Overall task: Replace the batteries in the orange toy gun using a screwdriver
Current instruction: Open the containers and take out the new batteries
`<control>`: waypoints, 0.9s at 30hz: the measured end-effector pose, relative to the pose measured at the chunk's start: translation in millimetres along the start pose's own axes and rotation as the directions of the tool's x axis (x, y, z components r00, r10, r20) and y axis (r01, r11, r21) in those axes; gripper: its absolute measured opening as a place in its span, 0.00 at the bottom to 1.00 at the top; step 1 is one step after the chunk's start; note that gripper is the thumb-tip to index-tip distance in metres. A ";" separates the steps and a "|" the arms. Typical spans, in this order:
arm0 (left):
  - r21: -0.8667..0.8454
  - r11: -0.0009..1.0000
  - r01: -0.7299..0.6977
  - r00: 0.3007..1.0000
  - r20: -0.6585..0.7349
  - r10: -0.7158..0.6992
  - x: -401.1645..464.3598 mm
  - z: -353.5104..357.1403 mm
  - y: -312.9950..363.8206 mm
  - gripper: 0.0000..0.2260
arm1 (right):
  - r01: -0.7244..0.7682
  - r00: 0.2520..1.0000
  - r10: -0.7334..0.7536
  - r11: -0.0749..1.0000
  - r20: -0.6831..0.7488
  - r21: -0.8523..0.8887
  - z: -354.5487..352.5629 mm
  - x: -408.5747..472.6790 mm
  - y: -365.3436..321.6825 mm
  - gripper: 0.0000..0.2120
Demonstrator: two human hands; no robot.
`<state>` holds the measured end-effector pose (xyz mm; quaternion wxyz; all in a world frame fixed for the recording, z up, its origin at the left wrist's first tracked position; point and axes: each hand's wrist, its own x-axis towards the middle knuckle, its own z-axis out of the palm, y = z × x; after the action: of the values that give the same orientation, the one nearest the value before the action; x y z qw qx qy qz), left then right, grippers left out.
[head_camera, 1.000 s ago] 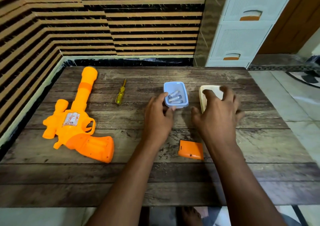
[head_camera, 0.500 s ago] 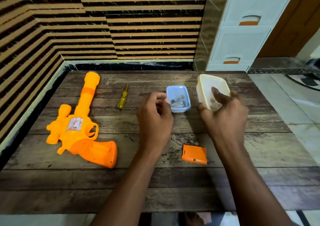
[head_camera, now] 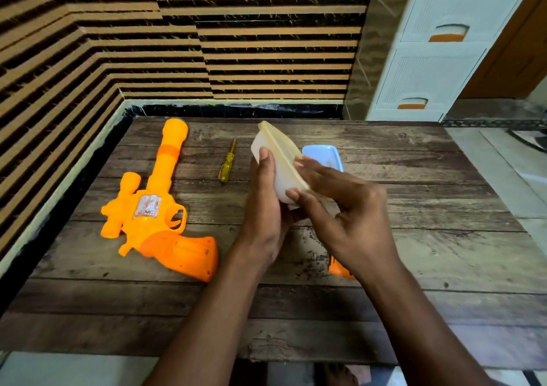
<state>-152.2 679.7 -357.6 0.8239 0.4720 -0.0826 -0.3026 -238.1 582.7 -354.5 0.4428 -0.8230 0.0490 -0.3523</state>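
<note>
Both hands hold cream tub (head_camera: pixel 282 160) tilted above table (head_camera: pixel 414 178): left hand (head_camera: pixel 263 208) cups its underside, right hand (head_camera: pixel 346 208) pinches its rim. Toy gun (head_camera: pixel 157 208) lies at left, screwdriver (head_camera: pixel 227 162) beside barrel. Blue tray (head_camera: pixel 322 153) behind tub.

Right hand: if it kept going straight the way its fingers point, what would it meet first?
The right hand already touches the cream container, held by the left hand. Beyond it probably lies the screwdriver; depth is unclear.
</note>
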 end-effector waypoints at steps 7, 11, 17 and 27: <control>0.071 0.996 0.046 0.995 -0.089 -0.039 -0.6 -5.8 5.3 0.28 | 0.125 0.973 -0.138 0.989 -0.186 -0.083 12.5 2.8 -2.2 0.06; -0.038 0.999 0.014 0.992 -0.124 -0.019 -1.5 -6.6 12.2 0.28 | 0.196 0.978 -0.200 0.979 -0.066 -0.057 3.9 2.7 0.9 0.10; -0.011 0.999 0.035 0.988 -0.150 -0.036 -4.3 -1.6 13.0 0.30 | 0.344 0.935 -0.354 0.923 -0.031 -0.171 14.3 -5.1 3.8 0.16; 0.124 0.992 0.004 0.991 -0.132 0.012 -5.5 0.0 22.2 0.27 | 0.040 0.951 0.002 0.991 -0.308 0.131 29.3 0.6 -4.8 0.13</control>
<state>-147.3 691.1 -338.3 0.7974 0.5409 -0.0473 -0.2634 -220.5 605.8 -361.1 0.4815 -0.7265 0.0852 -0.4828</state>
